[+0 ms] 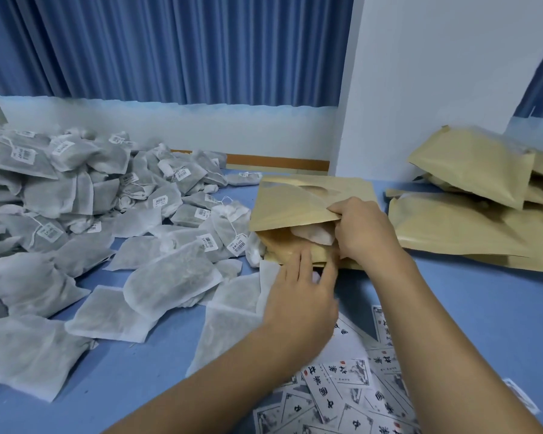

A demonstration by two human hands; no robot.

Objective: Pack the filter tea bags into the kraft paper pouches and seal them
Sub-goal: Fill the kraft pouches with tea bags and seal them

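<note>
Tan kraft paper pouch (311, 195), flat and rectangular, lay on the blue tabletop (483, 324) dead ahead of the person, mouth gaping toward six o'clock, long axis running six to twelve. The right hand (367, 236) had the upper lip pinched, thumb on top, fingers curled under, lifting it. The left hand (298, 292) sat at seven o'clock of that grip, just beside it, fingers straight and flat on the lower lip, gripping nothing I could see.

And there in the mouth, between the two hands, was a pale white filter tea bag (314, 234), its far end hidden by the paper. Any push had to go toward twelve, and the left hand looked the nearer for it.

At nine o'clock lay the loose heap of grey-white tagged tea bags (85, 189). At three, the stack of filled tan pouches (470, 170) was cut off by the edge. Whether anything lay under the left palm, I couldn't tell. Black-and-white printed labels (342, 383) at six were half hidden by the forearms.
</note>
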